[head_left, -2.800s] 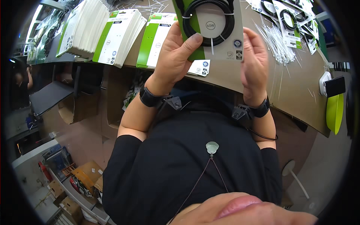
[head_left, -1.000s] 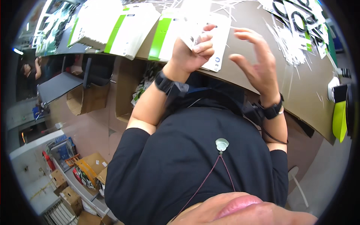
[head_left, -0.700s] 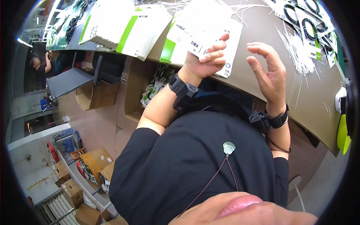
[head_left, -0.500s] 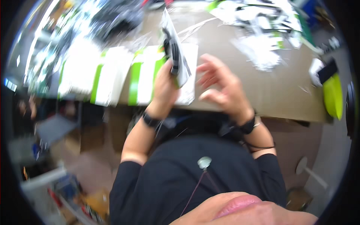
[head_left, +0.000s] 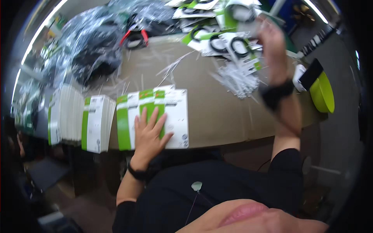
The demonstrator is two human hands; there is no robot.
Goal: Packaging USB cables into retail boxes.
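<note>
My left hand [head_left: 149, 134] lies with spread fingers on overlapping white-and-green cards [head_left: 176, 120] near the front edge of the table. At the far right my right hand [head_left: 272, 46], smeared by motion, reaches up to the heap. Its fingers are at the edge of a blurred card with a dark coiled cable [head_left: 241, 13], which it appears to grip. Below that lie more carded black cables [head_left: 239, 47], each coil fixed to a white-and-green card. Beside them is a bunch of white cable ties [head_left: 239, 79].
Two stacks of cards, one [head_left: 70, 116] at the far left and one [head_left: 95, 124] nearer, stand on the table [head_left: 217, 120]. Clear plastic bags [head_left: 97, 46] fill the back left, with red-handled cutters [head_left: 134, 39] beside them. A yellow-green bowl [head_left: 322, 93] is at the right edge.
The carded cable that was in my left hand is gone from it, and that hand now rests on the cards. My right hand has moved far and right to the heap. The view has shifted.
</note>
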